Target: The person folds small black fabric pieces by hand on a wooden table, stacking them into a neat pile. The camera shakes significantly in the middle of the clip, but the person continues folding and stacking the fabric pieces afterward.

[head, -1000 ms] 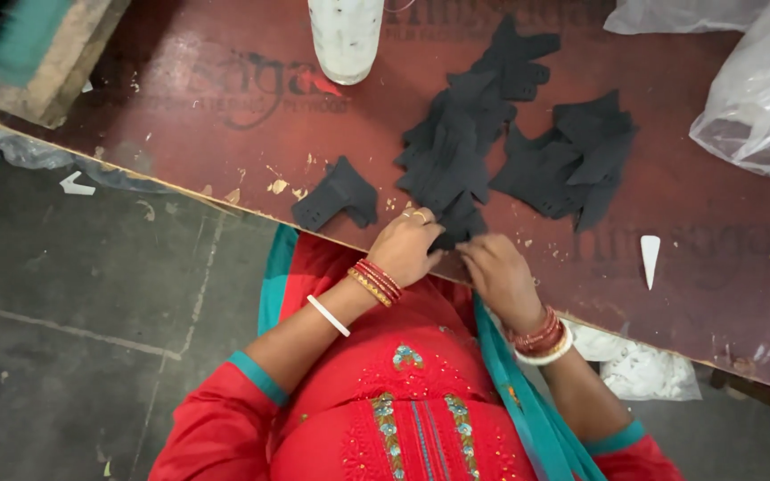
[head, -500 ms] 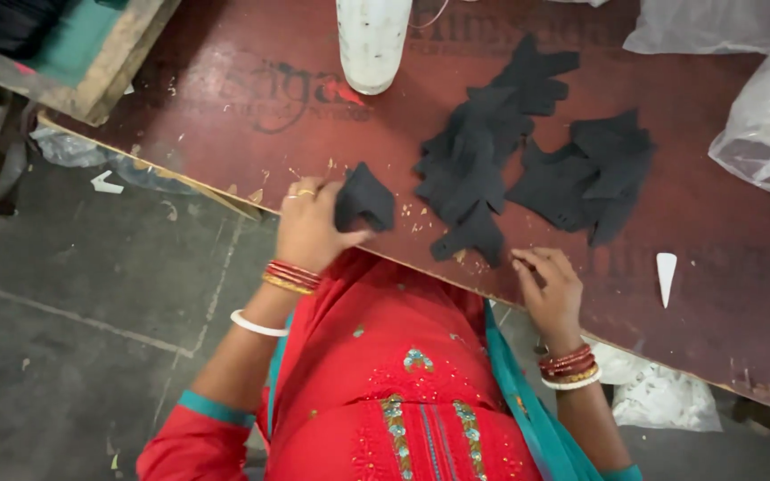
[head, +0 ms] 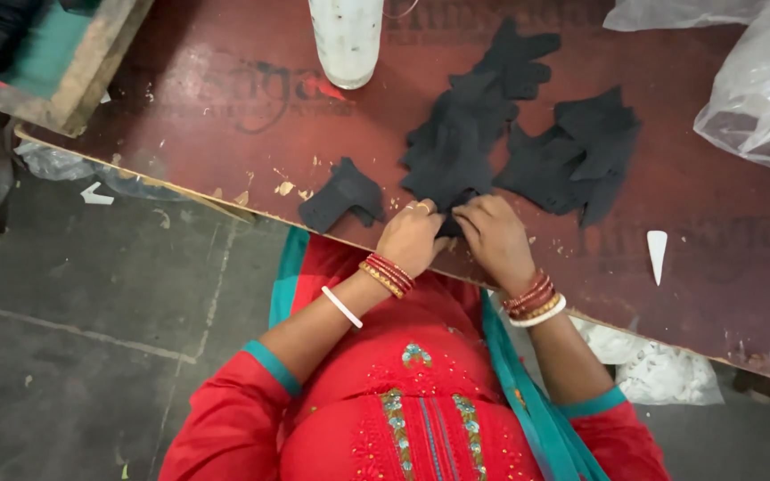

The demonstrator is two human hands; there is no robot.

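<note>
Nearest the camera, a red embroidered top (head: 412, 419) and a teal scarf (head: 528, 401) are being seen from above, the arms being cut off at the lower edge. The left hand (head: 410, 236) and the right hand (head: 492, 236) are being held close together at the near edge of the red-brown table (head: 225, 125), fingers curled onto the lower tip of a pile of black fabric pieces (head: 461, 147); whether a piece is being pinched cannot be told, since the fingertips are being hidden. 1 separate black piece (head: 342, 196) is lying just left of the left hand. Another black heap (head: 581, 156) is lying further right. Beyond, a white container (head: 347, 40) and clear plastic bags (head: 759, 89) are being cropped by the frame.
</note>
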